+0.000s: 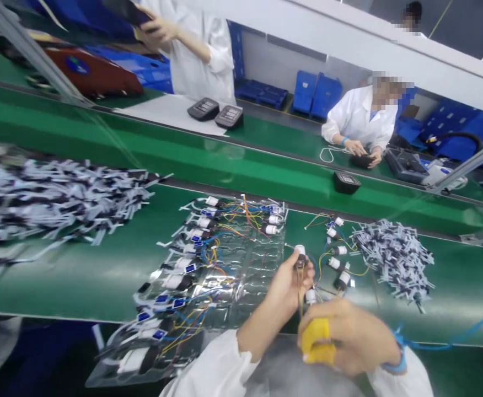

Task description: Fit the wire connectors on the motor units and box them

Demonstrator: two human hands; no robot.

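My left hand (286, 278) is closed around a small white-and-black motor (300, 255), held upright with thin wires hanging below it. Closer to me, my right hand (344, 336) is curled, with yellow wraps (318, 339) on its fingers and a blue strap at the wrist. The wires run down towards its fingertips; what it pinches is hidden and blurred. Another white motor (310, 296) shows just beyond the right hand. Several similar motors (339, 250) with wires lie on the green bench to the right of my left hand.
A clear plastic tray (258, 275) holds rows of wired motors. Heaps of white-and-black strips lie left (59, 198) and right (394, 253) on the green bench (113, 270). A blue cord (452, 346) trails rightward. Across a raised divider, two people handle dark devices.
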